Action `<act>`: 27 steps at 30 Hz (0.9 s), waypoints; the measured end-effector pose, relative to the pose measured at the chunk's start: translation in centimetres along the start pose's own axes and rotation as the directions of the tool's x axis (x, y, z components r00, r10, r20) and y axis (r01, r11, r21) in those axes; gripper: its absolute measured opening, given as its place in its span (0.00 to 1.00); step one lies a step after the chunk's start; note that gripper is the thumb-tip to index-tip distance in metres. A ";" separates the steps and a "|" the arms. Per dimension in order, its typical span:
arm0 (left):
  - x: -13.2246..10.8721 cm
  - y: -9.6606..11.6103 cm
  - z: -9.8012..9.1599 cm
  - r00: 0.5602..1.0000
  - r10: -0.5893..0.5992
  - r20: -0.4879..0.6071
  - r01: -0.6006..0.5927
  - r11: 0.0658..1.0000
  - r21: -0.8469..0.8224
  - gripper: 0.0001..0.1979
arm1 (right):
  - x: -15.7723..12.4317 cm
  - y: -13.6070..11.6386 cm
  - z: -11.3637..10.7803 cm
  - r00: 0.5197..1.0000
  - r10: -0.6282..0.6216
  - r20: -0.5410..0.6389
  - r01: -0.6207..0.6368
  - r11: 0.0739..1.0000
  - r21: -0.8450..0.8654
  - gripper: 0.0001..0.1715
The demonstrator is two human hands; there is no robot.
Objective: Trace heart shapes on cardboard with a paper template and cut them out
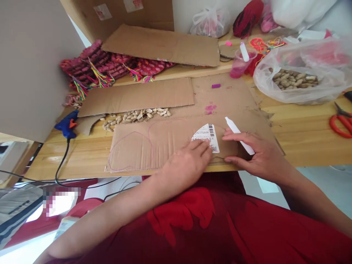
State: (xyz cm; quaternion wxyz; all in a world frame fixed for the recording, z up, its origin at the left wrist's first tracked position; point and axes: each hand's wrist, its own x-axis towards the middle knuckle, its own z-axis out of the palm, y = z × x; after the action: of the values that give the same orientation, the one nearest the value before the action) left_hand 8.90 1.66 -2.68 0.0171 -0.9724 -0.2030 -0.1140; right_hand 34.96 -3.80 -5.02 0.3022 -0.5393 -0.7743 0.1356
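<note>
A cardboard strip (167, 143) lies along the front edge of the table, with rounded pink outlines drawn on its left part. My left hand (189, 157) rests flat on it, fingers stretched out over the lower part of a white printed label (206, 135). To the right, my right hand (255, 154) has a white marker (236, 134) tucked between its fingers, the narrow end pointing up and left. The thumb and index finger of that hand are apart, close to the strip's right end. A purple cap (216, 85) lies further back on the larger cardboard sheet (236, 99).
Peanut shells (137, 115) lie by another cardboard strip (140, 95). A blue glue gun (66, 124) is at left. Red-handled pliers (341, 123), a plastic bag (266, 88) of peanuts and a cup (238, 68) of pink liquid are at right. Tasselled pink pieces (93, 62) sit behind.
</note>
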 end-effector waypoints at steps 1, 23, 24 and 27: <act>0.1 0.9 0.0 1.000 -0.012 0.005 0.011 0.995 0.102 0.19 | 0.0 0.1 0.0 1.000 -0.015 0.001 0.015 1.000 -0.001 0.27; 0.2 2.8 0.2 0.998 -0.063 0.002 0.061 0.966 0.250 0.20 | 0.3 0.6 0.1 0.998 -0.043 0.037 0.045 0.998 -0.033 0.26; 0.2 2.8 0.3 0.998 -0.063 0.006 0.060 0.966 0.252 0.20 | 0.3 0.6 0.1 0.998 -0.042 0.040 0.043 0.998 -0.038 0.26; 0.1 2.7 0.4 0.998 -0.062 -0.002 0.060 0.965 0.257 0.20 | 0.1 0.6 0.1 0.998 -0.036 0.048 0.038 0.998 -0.052 0.26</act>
State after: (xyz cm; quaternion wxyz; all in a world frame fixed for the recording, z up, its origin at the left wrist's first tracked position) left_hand 10.15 -0.80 -2.99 0.1389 -0.9556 -0.2458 -0.0843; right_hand 35.31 -3.43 -5.39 0.2721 -0.5294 -0.7942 0.1221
